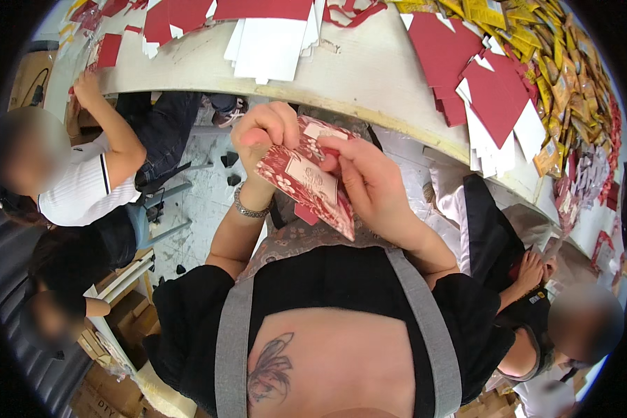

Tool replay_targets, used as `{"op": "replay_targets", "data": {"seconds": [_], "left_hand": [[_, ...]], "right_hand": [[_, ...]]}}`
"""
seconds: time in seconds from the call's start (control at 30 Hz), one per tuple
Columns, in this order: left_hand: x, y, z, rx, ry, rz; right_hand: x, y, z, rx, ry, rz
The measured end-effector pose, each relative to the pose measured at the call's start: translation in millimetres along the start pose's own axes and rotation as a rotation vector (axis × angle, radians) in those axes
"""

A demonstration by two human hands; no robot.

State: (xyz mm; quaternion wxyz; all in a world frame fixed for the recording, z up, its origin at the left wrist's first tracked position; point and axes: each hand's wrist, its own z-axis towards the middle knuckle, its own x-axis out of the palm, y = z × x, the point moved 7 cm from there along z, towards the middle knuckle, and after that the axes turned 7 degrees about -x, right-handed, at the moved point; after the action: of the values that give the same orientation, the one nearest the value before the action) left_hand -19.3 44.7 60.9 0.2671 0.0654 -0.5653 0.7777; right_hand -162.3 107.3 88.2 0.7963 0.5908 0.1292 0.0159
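A flat red packet [303,181] with a pale floral print and a cream label is held in front of my chest, tilted. My left hand [268,129], a bracelet on its wrist, has its fingers curled closed on the packet's upper left edge. My right hand [369,177] grips the packet's right side, its fingers bent over the upper edge. Part of a matching printed panel shows behind, between the hands; whether it belongs to the same packet I cannot tell. A small red piece [306,213] shows below the packet, in front of my grey patterned apron [279,251].
A long pale table [369,90] curves ahead of me. Stacks of red and white card [268,49] lie on it, with more red cards [494,97] at right. Beyond them is a heap of yellow packets [557,63]. Other people sit at left and right.
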Motion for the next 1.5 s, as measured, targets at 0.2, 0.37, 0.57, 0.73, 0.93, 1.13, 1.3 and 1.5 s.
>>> {"op": "replay_targets", "data": {"seconds": [0.2, 0.37, 0.57, 0.73, 0.93, 1.13, 1.3, 1.5], "left_hand": [[10.7, 29.8, -53.4, -0.268, 0.193, -0.085], [5.5, 22.9, -79.1, -0.212, -0.076, 0.431], [-5.4, 48.3, -147.1, -0.961, 0.090, 0.006], [-3.8, 73.5, -140.6, -1.016, 0.090, 0.172], [1.0, 75.2, -99.3, -0.718, -0.004, 0.270], [-19.0, 97.8, -125.1, -0.776, -0.474, 0.206], [-6.8, 62.5, -116.3, -0.557, -0.498, 0.097], [4.2, 42.8, -121.9, -0.595, -0.251, 0.389]], "right_hand": [[20.6, -53.1, -41.4, 0.363, 0.009, 0.340], [12.0, -75.6, -58.5, 0.609, -0.187, 0.770], [8.6, -81.0, -73.8, 0.545, -0.167, 0.343], [15.7, -119.5, -65.3, 0.547, -0.192, 0.122], [6.5, -143.6, -46.3, 0.614, -0.166, 0.256], [15.8, -129.9, -40.7, 0.663, -0.117, 0.415], [12.7, -103.4, -34.7, 0.533, -0.251, 0.326], [9.6, -96.4, -32.4, 0.521, -0.264, 0.243]]}}
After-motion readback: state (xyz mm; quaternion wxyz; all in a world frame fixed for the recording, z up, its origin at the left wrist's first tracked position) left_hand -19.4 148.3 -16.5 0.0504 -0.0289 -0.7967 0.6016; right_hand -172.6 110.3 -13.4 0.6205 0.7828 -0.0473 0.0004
